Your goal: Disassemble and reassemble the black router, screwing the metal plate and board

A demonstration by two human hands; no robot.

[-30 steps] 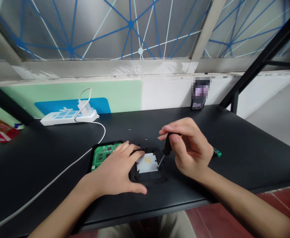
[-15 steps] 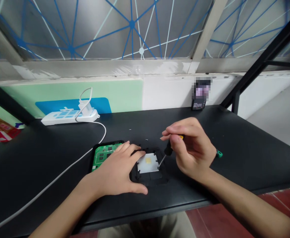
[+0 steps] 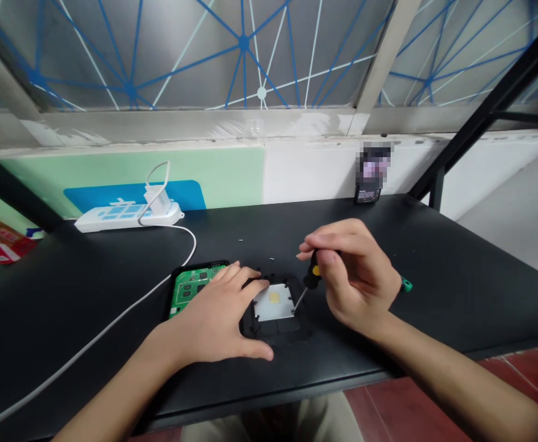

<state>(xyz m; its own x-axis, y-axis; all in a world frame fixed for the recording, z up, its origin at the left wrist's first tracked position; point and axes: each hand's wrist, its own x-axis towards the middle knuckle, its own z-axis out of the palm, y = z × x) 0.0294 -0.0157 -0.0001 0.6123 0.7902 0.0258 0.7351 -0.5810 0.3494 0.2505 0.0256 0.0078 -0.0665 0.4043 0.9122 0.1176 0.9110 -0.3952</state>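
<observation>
Screwdriver (image 3: 312, 280) has turned, clasped in right hand's (image 3: 363, 279) grip; left hand (image 3: 213, 314) spreads, unclenched, over black casing (image 3: 288, 327) near the counter's (image 3: 457, 270) front edge.

Power strip (image 3: 105, 219): white, far left.
Charger (image 3: 157, 202): white, seated in the strip's right half.
Cable (image 3: 195, 244): white, running to the near left.
Phone (image 3: 367, 194): far right, propped upright.
Packet (image 3: 2, 239): red and brown, left edge.
Window (image 3: 195, 83): far side, blue and white lines.

green rectangular circuit board (image 3: 188, 285) lies left of the flat silver metal plate (image 3: 273, 309). back there, behind both, sits a long white plastic power strip (image 3: 121, 216).
</observation>
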